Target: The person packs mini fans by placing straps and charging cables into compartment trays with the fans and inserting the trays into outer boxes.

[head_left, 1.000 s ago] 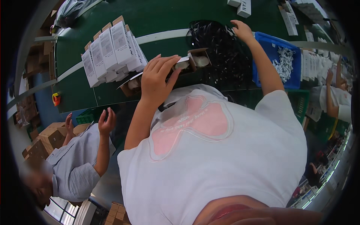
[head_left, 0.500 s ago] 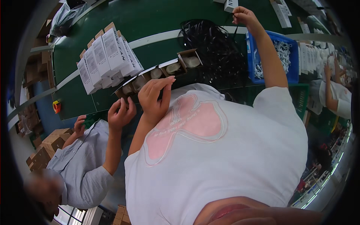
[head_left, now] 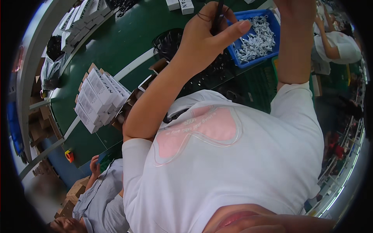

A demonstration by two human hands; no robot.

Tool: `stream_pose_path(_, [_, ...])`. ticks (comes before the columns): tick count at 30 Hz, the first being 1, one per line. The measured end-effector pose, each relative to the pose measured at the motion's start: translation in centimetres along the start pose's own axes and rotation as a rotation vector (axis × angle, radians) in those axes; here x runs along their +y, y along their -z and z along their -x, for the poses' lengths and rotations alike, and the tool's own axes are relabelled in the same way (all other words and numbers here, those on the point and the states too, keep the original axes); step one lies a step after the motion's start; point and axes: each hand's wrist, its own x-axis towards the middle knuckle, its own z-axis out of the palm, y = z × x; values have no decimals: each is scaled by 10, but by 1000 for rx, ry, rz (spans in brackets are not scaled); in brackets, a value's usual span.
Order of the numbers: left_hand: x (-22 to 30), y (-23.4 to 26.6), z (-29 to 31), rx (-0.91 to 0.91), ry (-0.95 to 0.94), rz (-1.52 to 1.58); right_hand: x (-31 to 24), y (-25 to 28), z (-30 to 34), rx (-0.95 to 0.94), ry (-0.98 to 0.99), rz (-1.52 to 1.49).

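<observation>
My left hand (head_left: 208, 37) is raised over the bench, its fingers curled round a black strip (head_left: 218, 15) with the thumb stretched out. A thin dark strand crosses the back of that hand. At the upper right, my right hand (head_left: 294, 8) is cut off by the picture's edge, so its fingers do not show. Beneath my left forearm lies a heap of shiny black strips (head_left: 211, 75), partly covered. A row of open cartons (head_left: 145, 82) is largely hidden behind the same arm. Between my hands stands a blue bin (head_left: 254, 62) holding many small white looped pieces (head_left: 258, 37).
Stacked white cartons (head_left: 99, 97) stand on the green bench (head_left: 120, 54) at left. More white cartons (head_left: 79, 21) and a bagged bundle (head_left: 54, 70) lie farther back. An orange tape measure (head_left: 69, 156) sits near the left edge. A person in a striped shirt (head_left: 103, 198) is close on my left.
My left hand has moved from the carton row up and right, and now grips a black strip. My right hand has shifted right, partly out of view. The whole view has turned somewhat.
</observation>
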Motion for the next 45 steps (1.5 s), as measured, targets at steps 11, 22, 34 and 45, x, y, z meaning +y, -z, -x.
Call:
stream_pose_path(11, [-32,-34,58,211,-129,-260,268,143,301,-146,-1317,1350])
stream_pose_path(22, [-66,-23,92,147,166,-37,186,76,236,439,-901,365])
stream_pose_path(34, [-66,-4,119,343,138,-488,131,-90,121,49,-430,656])
stream_pose_path(45, [-60,-2,153,445,-215,-898,116,-110,120,-477,-720,-311])
